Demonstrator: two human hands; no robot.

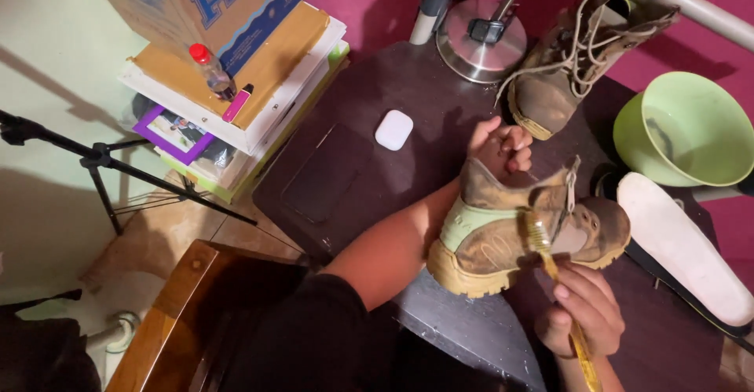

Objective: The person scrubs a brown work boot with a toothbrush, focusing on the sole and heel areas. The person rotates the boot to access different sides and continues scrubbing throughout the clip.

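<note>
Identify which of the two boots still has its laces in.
The far boot by the lamp base: pale laces hang from it. The boot held in the left hand shows none.

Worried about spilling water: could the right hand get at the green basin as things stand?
Probably not freely: the right hand holds a yellow toothbrush, and a white insole lies between it and the green basin.

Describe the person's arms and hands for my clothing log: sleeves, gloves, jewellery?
Both hands are bare: no gloves on the left hand or the right hand, and no rings or watch show. The left forearm is uncovered up to a black short sleeve near the elbow. The right wrist is bare to the frame edge; no sleeve shows there.
</note>
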